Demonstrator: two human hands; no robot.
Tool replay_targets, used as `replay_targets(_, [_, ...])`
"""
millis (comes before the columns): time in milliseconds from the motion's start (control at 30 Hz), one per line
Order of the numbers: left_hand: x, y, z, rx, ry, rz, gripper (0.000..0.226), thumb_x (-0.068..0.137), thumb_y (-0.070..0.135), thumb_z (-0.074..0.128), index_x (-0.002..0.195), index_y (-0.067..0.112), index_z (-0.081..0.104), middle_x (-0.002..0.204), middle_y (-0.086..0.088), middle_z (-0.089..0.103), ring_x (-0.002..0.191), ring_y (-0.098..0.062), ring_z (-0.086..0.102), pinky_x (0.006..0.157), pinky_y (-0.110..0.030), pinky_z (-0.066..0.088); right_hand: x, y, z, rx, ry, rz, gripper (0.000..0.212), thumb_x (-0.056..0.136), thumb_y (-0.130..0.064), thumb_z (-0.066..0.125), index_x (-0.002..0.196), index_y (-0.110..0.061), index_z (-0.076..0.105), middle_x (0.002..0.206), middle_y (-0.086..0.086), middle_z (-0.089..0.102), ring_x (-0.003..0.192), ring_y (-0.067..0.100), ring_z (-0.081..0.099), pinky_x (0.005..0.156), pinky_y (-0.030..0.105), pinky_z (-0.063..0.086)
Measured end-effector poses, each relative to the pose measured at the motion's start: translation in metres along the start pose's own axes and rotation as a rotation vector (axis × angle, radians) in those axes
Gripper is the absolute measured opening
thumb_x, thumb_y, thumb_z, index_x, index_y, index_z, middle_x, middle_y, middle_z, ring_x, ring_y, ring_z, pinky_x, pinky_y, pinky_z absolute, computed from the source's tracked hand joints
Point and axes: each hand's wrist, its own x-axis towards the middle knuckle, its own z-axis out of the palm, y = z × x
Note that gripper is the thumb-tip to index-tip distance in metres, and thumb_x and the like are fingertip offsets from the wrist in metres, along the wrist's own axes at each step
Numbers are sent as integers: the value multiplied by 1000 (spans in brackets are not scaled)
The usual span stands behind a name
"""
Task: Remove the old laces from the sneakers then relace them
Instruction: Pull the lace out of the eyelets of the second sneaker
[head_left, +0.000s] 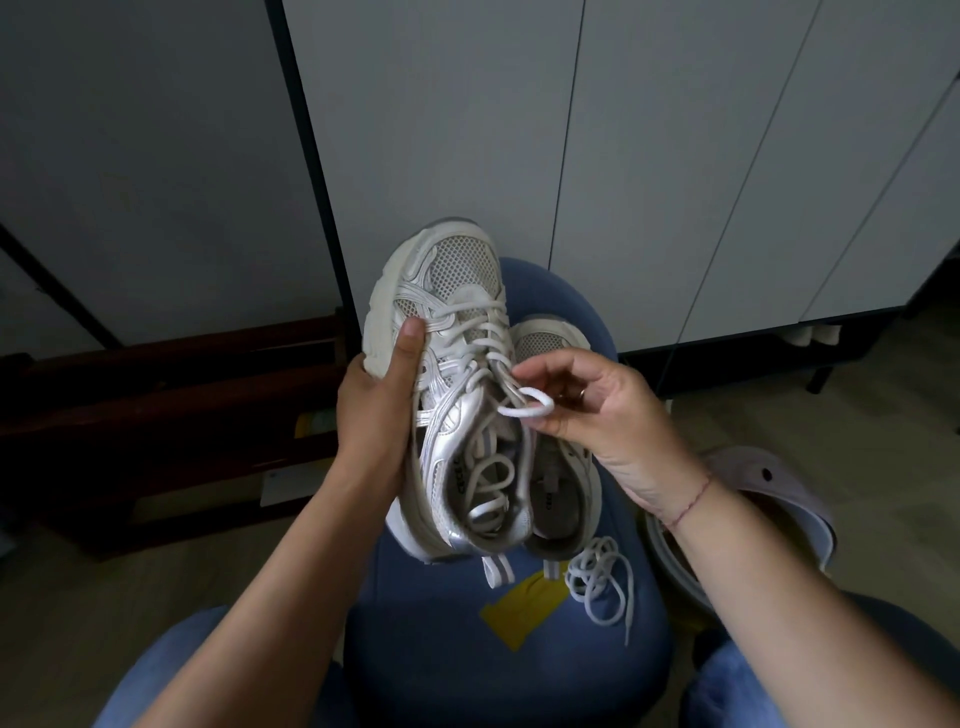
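Surroundings first: we see a blue seat (519, 670) between the knees of a person in jeans (171, 670). White cabinet doors (675, 156) are behind it and a dark wooden frame (182, 374) is at the left. A pale lilac clog-like thing (769, 478) lies on the floor at the right, partly cut off by the right forearm. On the seat there is a yellow patch (519, 608) and, just beside it, a loose lace (602, 577) in a heap.

The second sneaker (563, 473) lies on the seat, toe away from us. The held sneaker (447, 291) hides most of it and is raised above the seat, toe up and away.

We mark the left hand (379, 410) as wrapped round the held sneaker's left side and sole, thumb pressed on the upper beside the lacing.

The right hand (587, 400) pinches a loop of the lace (530, 408) between thumb and forefinger near the top eyelets, palm towards us and the other fingers loosely curled. A red thread (691, 499) circles that wrist.

The lace still crosses the eyelets, with its slack coiled inside the shoe opening.
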Motion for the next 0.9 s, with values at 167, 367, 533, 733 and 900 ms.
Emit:
replay_targets(167, [0, -3, 4, 54, -17, 44, 85, 60, 78, 70, 123, 21, 64, 110, 3, 74, 101, -15, 71, 97, -42, 53, 1, 3, 2, 14, 130, 28, 11, 75, -17, 69, 79, -7, 68, 76, -1, 69, 74, 8, 62, 71, 19, 49])
replay_targets(367, [2, -3, 1, 48, -13, 31, 81, 62, 75, 71, 122, 21, 64, 109, 4, 74, 100, -14, 71, 97, -41, 53, 6, -7, -6, 571, 137, 346, 33, 89, -29, 50, 60, -15, 57, 54, -4, 47, 44, 6, 43, 46, 16, 39])
replay_targets(533, [5, -4, -2, 38, 31, 4, 84, 60, 77, 73, 120, 19, 63, 109, 2, 74, 98, -16, 72, 95, -42, 54, 6, -9, -14, 910, 162, 461, 34, 93, -35, 47, 74, -11, 63, 63, -1, 54, 53, 6, 52, 50, 17, 46])
replay_targets(733, [8, -6, -3, 24, 52, -44, 92, 52, 81, 72, 119, 19, 63, 107, 1, 74, 95, -18, 72, 92, -42, 56, 1, 2, -4, 254, 69, 282, 35, 66, -13, 72, 101, -9, 64, 87, -1, 67, 85, 8, 62, 76, 20, 51])
replay_targets(900, [5, -5, -1, 24, 20, -26, 87, 54, 78, 73, 118, 19, 64, 106, 2, 75, 96, -17, 73, 93, -42, 55, 1, 6, 10, 124, 282, 160, 13, 69, -20, 69, 78, -10, 68, 70, -2, 68, 67, 8, 62, 67, 19, 50])
